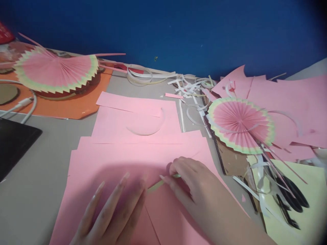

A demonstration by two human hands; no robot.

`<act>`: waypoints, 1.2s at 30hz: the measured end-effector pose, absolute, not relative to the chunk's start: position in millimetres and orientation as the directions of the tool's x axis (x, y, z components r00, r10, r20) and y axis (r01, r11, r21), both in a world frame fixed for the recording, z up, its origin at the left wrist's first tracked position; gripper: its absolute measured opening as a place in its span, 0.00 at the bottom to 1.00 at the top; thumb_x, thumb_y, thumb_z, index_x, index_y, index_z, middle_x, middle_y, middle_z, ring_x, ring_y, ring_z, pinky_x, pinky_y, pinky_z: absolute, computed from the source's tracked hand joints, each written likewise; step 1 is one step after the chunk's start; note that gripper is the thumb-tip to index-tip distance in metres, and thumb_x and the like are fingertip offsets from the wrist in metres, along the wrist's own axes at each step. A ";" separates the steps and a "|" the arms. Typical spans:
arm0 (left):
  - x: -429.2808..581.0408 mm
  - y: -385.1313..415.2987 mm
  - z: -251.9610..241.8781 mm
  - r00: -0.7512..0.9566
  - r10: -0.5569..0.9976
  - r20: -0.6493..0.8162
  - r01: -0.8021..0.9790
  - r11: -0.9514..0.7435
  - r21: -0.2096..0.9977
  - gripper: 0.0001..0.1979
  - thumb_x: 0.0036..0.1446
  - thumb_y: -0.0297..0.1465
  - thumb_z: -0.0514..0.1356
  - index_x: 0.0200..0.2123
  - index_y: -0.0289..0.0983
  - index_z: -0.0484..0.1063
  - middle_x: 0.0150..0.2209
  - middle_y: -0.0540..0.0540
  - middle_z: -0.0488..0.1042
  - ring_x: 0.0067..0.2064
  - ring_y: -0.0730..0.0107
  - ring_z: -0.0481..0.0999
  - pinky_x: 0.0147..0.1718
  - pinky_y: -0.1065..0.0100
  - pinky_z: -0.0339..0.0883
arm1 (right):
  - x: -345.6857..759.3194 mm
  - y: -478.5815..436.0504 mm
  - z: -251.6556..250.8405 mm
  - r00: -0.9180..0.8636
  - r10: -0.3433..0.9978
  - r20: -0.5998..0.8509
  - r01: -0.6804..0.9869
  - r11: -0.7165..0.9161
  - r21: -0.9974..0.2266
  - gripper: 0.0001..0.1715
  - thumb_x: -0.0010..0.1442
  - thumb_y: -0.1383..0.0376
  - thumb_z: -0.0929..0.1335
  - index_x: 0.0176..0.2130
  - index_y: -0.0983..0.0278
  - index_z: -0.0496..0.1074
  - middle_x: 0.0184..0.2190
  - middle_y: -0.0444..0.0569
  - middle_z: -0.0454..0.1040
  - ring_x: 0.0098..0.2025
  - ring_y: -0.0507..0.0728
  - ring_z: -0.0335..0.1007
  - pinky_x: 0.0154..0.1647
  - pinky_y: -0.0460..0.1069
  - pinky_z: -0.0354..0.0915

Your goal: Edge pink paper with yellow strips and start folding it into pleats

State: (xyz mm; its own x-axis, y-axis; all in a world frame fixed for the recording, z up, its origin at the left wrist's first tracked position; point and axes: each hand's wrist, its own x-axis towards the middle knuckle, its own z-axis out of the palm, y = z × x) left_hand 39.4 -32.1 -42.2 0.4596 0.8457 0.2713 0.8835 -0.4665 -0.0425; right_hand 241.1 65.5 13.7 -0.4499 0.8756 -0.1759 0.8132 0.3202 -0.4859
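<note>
My left hand (113, 212) lies flat with fingers stretched out on a stack of pink paper sheets (122, 160) in front of me. My right hand (190, 180) sits just to its right, fingers pinched round a thin pale green stick (157, 184) that lies on the pink paper and points toward my left fingertips. A folded crease runs down the paper below the two hands.
A round pleated pink fan with a yellow-green rim (240, 124) lies at the right, a half fan (57, 71) on orange paper at the back left. White paper strips (189, 86), black scissors (292, 200) on yellow paper, a black slab (12, 143), a blue wall behind.
</note>
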 end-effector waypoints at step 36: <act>38.8 -29.1 -33.1 0.497 0.845 0.198 0.852 -0.518 0.074 0.28 0.59 0.45 0.50 0.59 0.39 0.59 0.62 0.52 0.58 0.65 0.58 0.48 0.63 0.52 0.35 | 241.3 67.3 14.3 -0.485 0.858 -0.169 0.822 0.382 -0.422 0.12 0.61 0.66 0.64 0.25 0.62 0.62 0.25 0.43 0.66 0.28 0.54 0.61 0.31 0.49 0.54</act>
